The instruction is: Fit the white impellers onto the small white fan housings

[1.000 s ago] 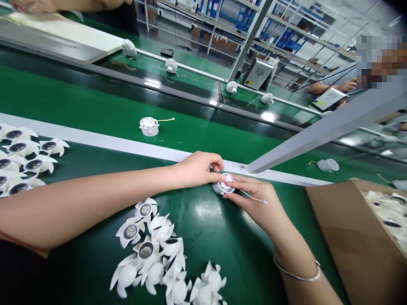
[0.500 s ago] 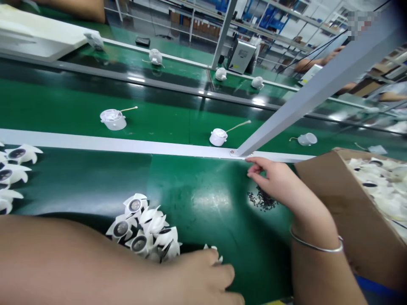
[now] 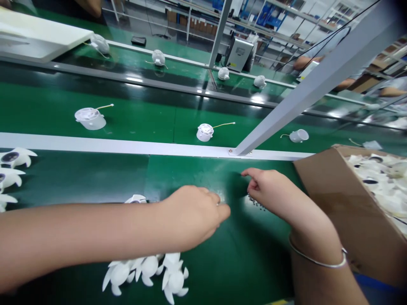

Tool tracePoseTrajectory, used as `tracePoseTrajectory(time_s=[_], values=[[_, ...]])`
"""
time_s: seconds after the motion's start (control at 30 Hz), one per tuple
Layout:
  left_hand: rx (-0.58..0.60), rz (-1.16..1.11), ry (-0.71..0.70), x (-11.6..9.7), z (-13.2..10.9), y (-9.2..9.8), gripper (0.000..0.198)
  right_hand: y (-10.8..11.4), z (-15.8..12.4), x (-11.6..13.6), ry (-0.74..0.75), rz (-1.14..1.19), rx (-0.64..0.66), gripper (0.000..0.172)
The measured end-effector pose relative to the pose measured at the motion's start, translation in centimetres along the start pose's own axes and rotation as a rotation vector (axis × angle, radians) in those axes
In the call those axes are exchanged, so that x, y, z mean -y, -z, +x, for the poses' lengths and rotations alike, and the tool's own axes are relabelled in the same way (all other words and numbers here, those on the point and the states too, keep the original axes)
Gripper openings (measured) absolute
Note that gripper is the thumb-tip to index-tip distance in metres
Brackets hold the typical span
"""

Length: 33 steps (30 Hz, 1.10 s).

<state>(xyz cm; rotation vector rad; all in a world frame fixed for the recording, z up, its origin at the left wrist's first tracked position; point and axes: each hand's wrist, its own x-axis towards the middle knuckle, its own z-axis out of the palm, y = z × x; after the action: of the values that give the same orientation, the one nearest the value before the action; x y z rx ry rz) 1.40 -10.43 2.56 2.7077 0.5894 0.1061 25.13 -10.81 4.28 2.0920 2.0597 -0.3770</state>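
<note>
The left hand (image 3: 190, 216) is bunched low over the green conveyor belt (image 3: 203, 180), its fingers drawn together; whether it holds anything is hidden. The right hand (image 3: 267, 186), with a metal bangle (image 3: 318, 258) on its wrist, curls narrowly, and I cannot tell whether it pinches something. Just below its fingertips lie small dark pieces (image 3: 255, 203). Beyond both hands, past a white rail (image 3: 95, 144), stand white housings trailing thin wires: one (image 3: 205, 132) straight ahead, one (image 3: 90, 118) further toward the left hand's side, and one on its side (image 3: 299, 135). More white housings (image 3: 158, 57) sit on a farther belt. Under the left forearm lies a heap of white fan-shaped parts (image 3: 146, 269), and right of the right hand, a cardboard carton (image 3: 321, 190) is heaped with more white parts (image 3: 375, 182).
</note>
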Motion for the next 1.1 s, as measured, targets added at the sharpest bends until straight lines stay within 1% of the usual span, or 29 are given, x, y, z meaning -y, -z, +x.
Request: tracePoseTrajectory(time_s=[0.1, 0.17, 0.23, 0.33, 0.4, 0.47, 0.5, 0.57, 0.63, 0.67, 0.77, 0.83, 0.93, 0.97, 1.0, 1.03, 1.07, 1.1], values=[[0.077, -0.118, 0.091, 1.8, 0.9, 1.6, 0.032, -0.3, -0.3, 1.4, -0.011, -0.196, -0.038, 0.044], [0.064, -0.223, 0.162, 3.1, 1.4, 2.5, 0.034, -0.4, -0.4, 2.4, -0.027, -0.296, -0.033, 0.041], [0.047, -0.332, 0.228, 4.3, 1.8, 2.9, 0.034, -0.5, -0.5, 3.1, -0.049, -0.352, -0.022, 0.039], [-0.023, -0.454, 0.271, 5.8, 2.1, 2.6, 0.029, -0.6, -0.3, 2.9, -0.08, -0.338, -0.023, 0.037], [-0.088, -0.439, 0.215, 6.4, 2.3, 2.1, 0.033, -0.6, -0.1, 2.1, -0.087, -0.259, -0.032, 0.037], [-0.128, -0.381, 0.138, 6.8, 2.4, 1.5, 0.04, -0.6, 0.2, 1.4, -0.058, -0.117, -0.064, 0.037], [-0.135, -0.362, 0.112, 6.9, 2.5, 1.4, 0.041, -0.5, 0.3, 1.2, -0.019, -0.021, -0.096, 0.036], [-0.141, -0.368, 0.117, 6.9, 2.5, 1.3, 0.033, -0.5, 0.4, 1.2, 0.104, 0.21, -0.188, 0.031], [-0.156, -0.418, 0.174, 6.8, 2.5, 1.6, 0.025, -0.6, 0.5, 1.9, 0.233, 0.447, -0.276, 0.026], [-0.17, -0.44, 0.204, 6.7, 2.5, 1.7, 0.025, -0.8, 0.5, 2.4, 0.282, 0.555, -0.302, 0.024], [-0.229, -0.402, 0.222, 6.9, 2.7, 1.8, 0.032, -1.8, 0.9, 4.1, 0.356, 0.794, -0.315, 0.024], [-0.267, -0.333, 0.206, 7.3, 2.9, 1.4, 0.028, -2.6, 1.2, 5.1, 0.378, 0.879, -0.311, 0.026], [-0.327, -0.317, 0.219, 8.0, 3.2, 1.0, 0.02, -3.4, 1.6, 5.9, 0.39, 0.905, -0.315, 0.027], [-0.329, -0.343, 0.227, 8.3, 3.2, 1.1, 0.021, -3.4, 1.6, 6.0, 0.393, 0.896, -0.32, 0.027], [-0.307, -0.38, 0.222, 8.5, 3.2, 1.4, 0.021, -3.3, 1.6, 6.0, 0.4, 0.88, -0.326, 0.027], [-0.25, -0.422, 0.2, 8.7, 3.1, 1.8, 0.021, -3.2, 1.4, 5.9, 0.412, 0.858, -0.325, 0.027], [-0.164, -0.463, 0.159, 8.9, 2.9, 2.3, 0.022, -2.9, 1.2, 5.9, 0.427, 0.829, -0.315, 0.028], [-0.065, -0.493, 0.103, 9.0, 2.7, 2.8, 0.028, -2.6, 0.9, 5.8, 0.446, 0.793, -0.293, 0.029]])
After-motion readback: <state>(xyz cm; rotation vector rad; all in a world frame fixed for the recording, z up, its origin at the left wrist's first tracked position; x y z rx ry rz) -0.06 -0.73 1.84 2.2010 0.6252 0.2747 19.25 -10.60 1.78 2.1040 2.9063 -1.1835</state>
